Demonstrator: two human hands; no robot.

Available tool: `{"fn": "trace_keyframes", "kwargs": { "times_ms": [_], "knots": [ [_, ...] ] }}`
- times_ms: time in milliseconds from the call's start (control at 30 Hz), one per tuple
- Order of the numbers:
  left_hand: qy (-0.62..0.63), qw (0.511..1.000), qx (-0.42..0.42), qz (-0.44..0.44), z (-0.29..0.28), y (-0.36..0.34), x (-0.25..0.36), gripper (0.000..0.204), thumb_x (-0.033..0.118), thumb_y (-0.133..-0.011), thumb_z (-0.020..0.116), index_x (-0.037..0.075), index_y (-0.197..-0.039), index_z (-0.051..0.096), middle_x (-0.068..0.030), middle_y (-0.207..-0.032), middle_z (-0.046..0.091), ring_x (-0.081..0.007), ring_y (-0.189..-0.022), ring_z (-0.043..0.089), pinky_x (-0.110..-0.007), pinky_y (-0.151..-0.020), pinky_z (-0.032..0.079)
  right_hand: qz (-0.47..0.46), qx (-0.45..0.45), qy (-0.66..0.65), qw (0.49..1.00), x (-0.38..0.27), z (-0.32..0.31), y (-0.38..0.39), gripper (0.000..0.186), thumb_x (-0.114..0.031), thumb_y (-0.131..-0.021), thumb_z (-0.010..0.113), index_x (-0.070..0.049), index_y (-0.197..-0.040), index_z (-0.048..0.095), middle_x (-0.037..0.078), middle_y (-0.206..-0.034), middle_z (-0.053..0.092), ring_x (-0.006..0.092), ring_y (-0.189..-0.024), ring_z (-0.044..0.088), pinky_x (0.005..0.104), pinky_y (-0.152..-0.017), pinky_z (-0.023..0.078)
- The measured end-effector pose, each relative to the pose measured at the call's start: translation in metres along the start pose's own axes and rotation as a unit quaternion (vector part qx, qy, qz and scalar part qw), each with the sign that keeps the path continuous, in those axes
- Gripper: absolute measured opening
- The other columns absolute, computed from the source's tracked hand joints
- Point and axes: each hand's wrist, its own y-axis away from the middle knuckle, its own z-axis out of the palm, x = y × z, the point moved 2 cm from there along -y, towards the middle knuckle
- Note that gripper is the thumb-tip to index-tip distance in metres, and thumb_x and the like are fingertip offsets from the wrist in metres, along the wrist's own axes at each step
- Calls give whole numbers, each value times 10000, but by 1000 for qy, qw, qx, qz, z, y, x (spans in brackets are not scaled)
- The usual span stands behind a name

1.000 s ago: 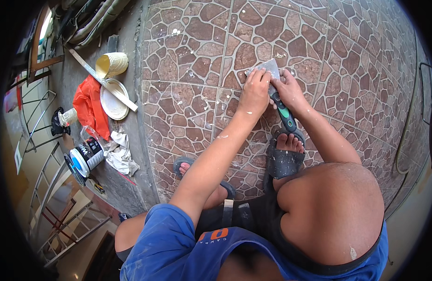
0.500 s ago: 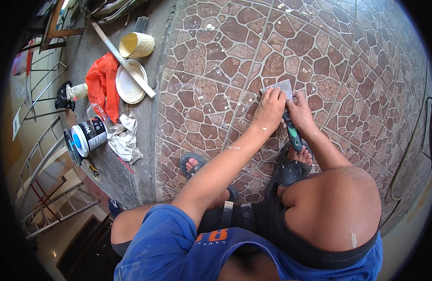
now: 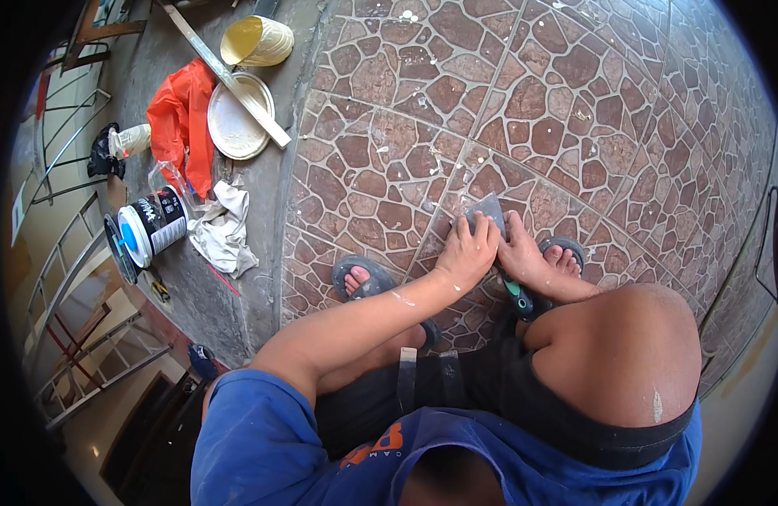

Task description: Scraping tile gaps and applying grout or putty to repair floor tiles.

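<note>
Head view shows the left hand [image 3: 466, 253] pressing flat on a scraper [image 3: 488, 211] blade while the right hand [image 3: 524, 257] grips its green handle, against the tiled floor [image 3: 574, 110], where white splatters remain, so scraping seems unfinished.

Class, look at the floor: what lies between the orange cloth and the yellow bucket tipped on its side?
In the head view, a round white plate lies between orange cloth and yellow bucket, with a long pale straightedge crossing over its rim.
</note>
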Motion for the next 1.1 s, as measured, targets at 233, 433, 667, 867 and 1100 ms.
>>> {"fn": "trace_keyframes", "kwargs": {
  "times_ms": [233, 433, 667, 867, 1100],
  "knots": [
    [12, 999, 49, -11, -6, -32, -21, 382, 110, -791, 564, -48, -1138, 548, -210, -1128, 558, -378, -999, 574, -362, -789, 546, 2, 17, -26, 1000, -15, -13, -30, 311, -220, -923, 535, -11, -1107, 396, 204, -808, 565, 281, -733, 564, 402, -650, 451],
    [20, 998, 56, -8, -4, -31, -31, 375, 90, -802, 555, -48, -1150, 549, -196, -1092, 579, -352, -956, 627, -341, -694, 576, 38, -18, -11, 999, -47, -22, -31, 375, -208, -911, 531, -21, -1211, 406, 193, -826, 598, 254, -710, 594, 385, -629, 474],
    [21, 998, 56, -17, -5, -36, -30, 387, 75, -789, 556, -68, -1148, 548, -204, -1078, 585, -346, -955, 627, -335, -681, 577, 32, -32, -99, 994, -29, -20, -39, 327, -186, -909, 540, -32, -1184, 453, 133, -798, 624, 164, -700, 589, 333, -600, 469],
    [29, 998, 48, -27, -2, -33, -29, 401, 58, -767, 559, -66, -1149, 543, -203, -1082, 576, -335, -953, 624, -346, -685, 576, 22, -29, -47, 998, -34, -23, -38, 335, -179, -899, 559, -14, -1170, 452, 155, -799, 624, 180, -699, 594, 342, -611, 473],
    [53, 997, 39, -46, -4, -37, -34, 436, 29, -734, 582, -68, -1156, 531, -212, -1094, 566, -344, -935, 628, -354, -742, 562, 27, -30, -57, 998, -39, -25, -45, 336, -180, -891, 570, -41, -1185, 482, 139, -811, 638, 165, -734, 622, 318, -642, 485]
  ]
}}
